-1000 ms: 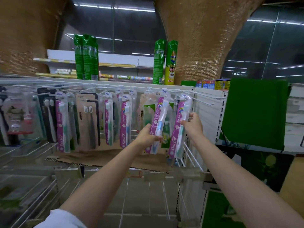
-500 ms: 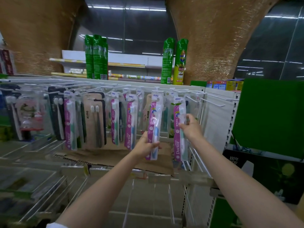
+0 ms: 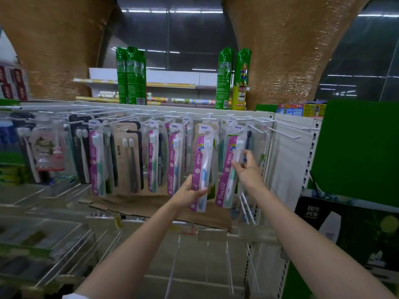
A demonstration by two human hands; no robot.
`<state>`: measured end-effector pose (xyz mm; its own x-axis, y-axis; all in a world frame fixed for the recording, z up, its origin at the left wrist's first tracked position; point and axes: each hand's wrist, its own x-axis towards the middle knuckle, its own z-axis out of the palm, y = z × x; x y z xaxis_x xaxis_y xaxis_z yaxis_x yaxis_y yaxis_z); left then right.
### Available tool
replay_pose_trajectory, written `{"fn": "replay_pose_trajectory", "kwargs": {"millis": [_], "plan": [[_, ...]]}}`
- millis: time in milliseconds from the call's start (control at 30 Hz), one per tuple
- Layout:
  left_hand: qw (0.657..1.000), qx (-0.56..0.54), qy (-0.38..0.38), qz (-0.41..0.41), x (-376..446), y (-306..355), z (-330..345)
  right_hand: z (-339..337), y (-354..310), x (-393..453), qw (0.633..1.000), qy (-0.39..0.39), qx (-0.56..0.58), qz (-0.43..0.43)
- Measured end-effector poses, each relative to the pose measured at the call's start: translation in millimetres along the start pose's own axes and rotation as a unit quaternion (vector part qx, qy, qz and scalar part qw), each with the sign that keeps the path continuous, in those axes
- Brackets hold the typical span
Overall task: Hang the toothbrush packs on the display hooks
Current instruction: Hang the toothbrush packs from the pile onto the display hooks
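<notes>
My left hand (image 3: 187, 195) grips the lower half of a purple "Doctor" pack with a blue toothbrush (image 3: 201, 167); the pack's top reaches a white display hook (image 3: 210, 121). To its right a second purple pack with a green toothbrush (image 3: 228, 169) hangs from a hook. My right hand (image 3: 247, 167) touches its right edge at mid height, fingers loosely spread. More purple packs (image 3: 97, 160) hang in a row to the left.
Bare white hooks (image 3: 287, 132) stick out at the right end of the pegboard. A green panel (image 3: 356, 152) stands at the right. Green spray cans (image 3: 131, 76) sit on top. Wire shelves (image 3: 54, 244) and cardboard (image 3: 151, 203) lie below.
The right-hand pack has gone from tilted in my right hand's grip to hanging straight on its hook, and my right hand has loosened. The left pack has risen toward its hook.
</notes>
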<state>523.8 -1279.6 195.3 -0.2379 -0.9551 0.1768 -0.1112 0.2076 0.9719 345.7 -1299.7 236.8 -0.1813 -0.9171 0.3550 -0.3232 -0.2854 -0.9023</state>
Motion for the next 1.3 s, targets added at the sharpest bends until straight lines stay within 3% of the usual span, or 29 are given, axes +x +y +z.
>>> {"fn": "replay_pose_trajectory", "kwargs": {"millis": [300,533,800,1300], "plan": [[0.999,0.021,0.026,-0.018,8.3,2.7,1.6,-3.8,11.7,-2.7,1.0,-0.01,-0.008,0.019],[0.988,0.038,0.143,0.041,17.9,20.9,-11.1,-21.5,16.5,2.8,0.999,0.016,-0.044,0.022],[0.968,0.028,0.245,0.037,27.4,29.1,-30.5,-32.3,17.7,8.8,0.997,0.029,-0.067,0.01],[0.973,0.036,0.222,0.042,23.1,38.8,-11.0,-25.4,12.5,11.0,0.995,0.0,-0.089,-0.053]]}}
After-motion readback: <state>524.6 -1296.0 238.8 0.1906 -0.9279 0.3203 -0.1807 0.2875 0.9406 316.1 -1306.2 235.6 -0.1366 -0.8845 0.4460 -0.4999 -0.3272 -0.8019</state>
